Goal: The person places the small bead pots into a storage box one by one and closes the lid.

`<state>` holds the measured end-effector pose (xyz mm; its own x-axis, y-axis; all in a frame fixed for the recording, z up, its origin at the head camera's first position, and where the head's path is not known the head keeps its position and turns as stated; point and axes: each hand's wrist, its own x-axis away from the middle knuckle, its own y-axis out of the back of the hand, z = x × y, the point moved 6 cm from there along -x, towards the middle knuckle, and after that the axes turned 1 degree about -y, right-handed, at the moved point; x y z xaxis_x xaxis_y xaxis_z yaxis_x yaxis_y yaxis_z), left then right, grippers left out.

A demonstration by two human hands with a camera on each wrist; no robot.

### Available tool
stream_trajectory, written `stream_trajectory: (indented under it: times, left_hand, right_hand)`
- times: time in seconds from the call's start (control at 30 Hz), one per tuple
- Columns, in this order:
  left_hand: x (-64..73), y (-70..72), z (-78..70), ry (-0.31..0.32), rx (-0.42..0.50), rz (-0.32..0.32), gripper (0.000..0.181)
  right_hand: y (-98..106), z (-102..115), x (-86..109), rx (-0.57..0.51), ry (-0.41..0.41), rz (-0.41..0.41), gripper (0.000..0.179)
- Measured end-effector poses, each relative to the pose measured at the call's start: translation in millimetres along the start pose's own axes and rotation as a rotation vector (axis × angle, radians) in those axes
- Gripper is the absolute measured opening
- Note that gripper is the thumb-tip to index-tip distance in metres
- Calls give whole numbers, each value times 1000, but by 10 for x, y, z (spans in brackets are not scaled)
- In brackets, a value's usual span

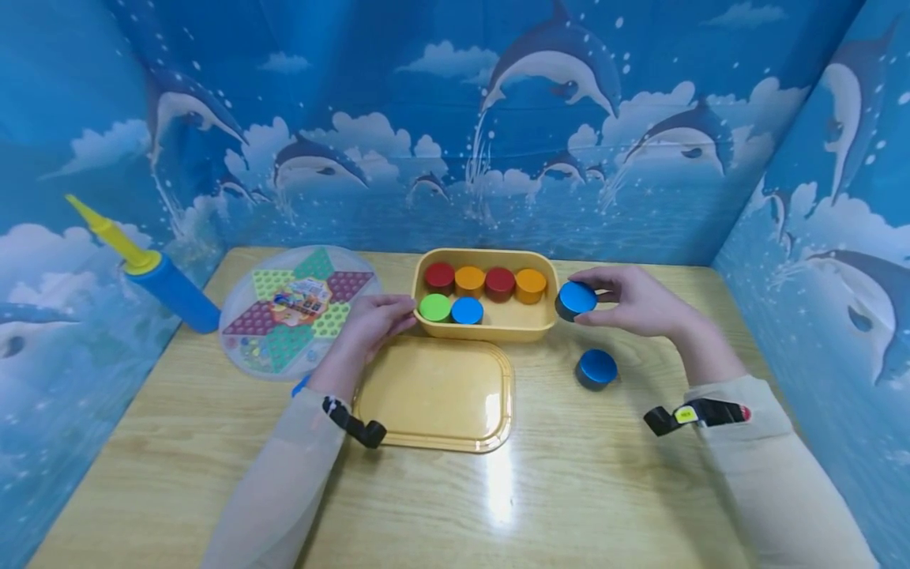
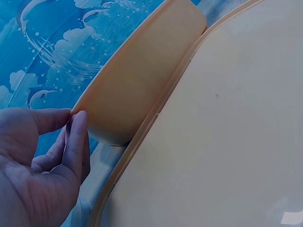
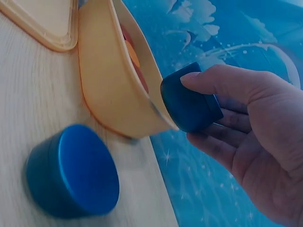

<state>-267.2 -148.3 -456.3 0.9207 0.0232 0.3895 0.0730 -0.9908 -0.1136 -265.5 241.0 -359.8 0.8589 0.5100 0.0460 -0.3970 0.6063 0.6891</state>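
Note:
In the head view, a yellow plastic box (image 1: 490,332) holds several round tins in two rows: red, orange, green and blue. My left hand (image 1: 380,320) pinches the box's left end at the rim, thumb and fingertips close together there in the left wrist view. My right hand (image 1: 629,300) grips a blue round tin (image 3: 187,99) between thumb and fingers, tilted just beyond the box's right end and overlapping its rim in the right wrist view. A second blue tin (image 1: 596,370) stands on the table below that hand.
The box's flat yellow lid (image 1: 434,395) lies in front of it. To the left are a round Chinese checkers board (image 1: 277,273) and a blue hand pump (image 1: 174,292) with a yellow nozzle. A dolphin-print curtain (image 1: 455,142) surrounds the wooden table (image 1: 569,490).

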Motion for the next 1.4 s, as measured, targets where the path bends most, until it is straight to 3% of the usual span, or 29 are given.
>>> stream_trajectory:
  times: [0.4,0.73,1.4]
  left_hand:
    - [13,-8,-16,1,0,5,39]
    - [12,-11,-22,2,8,15,39]
    - [-9,0,-2,11,16,22,38]
  right_hand:
    - [-152,182,-332,-17,57,38,60]
    - [-353,243,-587,-4,53,95,57]
    - [-716,304,-863,51,86,217,55]
